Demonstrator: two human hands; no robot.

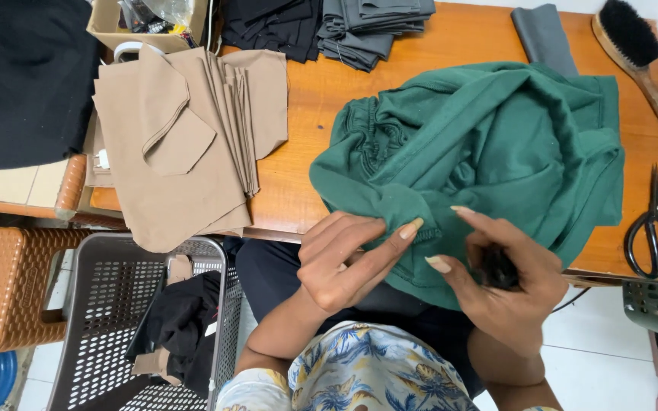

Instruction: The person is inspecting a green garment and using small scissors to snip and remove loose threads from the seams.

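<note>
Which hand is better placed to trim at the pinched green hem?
Probably the right hand: it grips a small dark tool beside the hem, while the left hand is busy pinching the green garment.

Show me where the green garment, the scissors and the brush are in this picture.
green garment [496, 137], head view, on the folded cloth near its middle.
scissors [656, 228], head view, on the pivot where blades meet handles.
brush [630, 30], head view, on the black bristles.
</note>
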